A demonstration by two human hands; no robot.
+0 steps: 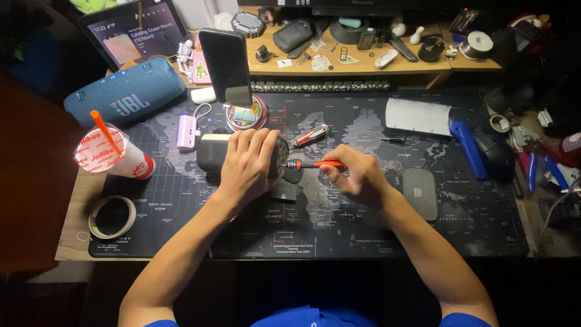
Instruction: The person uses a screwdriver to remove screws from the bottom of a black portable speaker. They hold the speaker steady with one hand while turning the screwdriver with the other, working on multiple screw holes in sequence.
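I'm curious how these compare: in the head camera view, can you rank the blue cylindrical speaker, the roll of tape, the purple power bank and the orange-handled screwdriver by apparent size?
Largest to smallest:
1. Blue cylindrical fabric speaker
2. Roll of tape
3. Orange-handled screwdriver and small purple power bank: too alike to rank.

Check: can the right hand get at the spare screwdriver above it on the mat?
Probably yes. The spare screwdriver lies in the open on the mat, just beyond the right hand, nothing between them. But that hand already holds an orange screwdriver.
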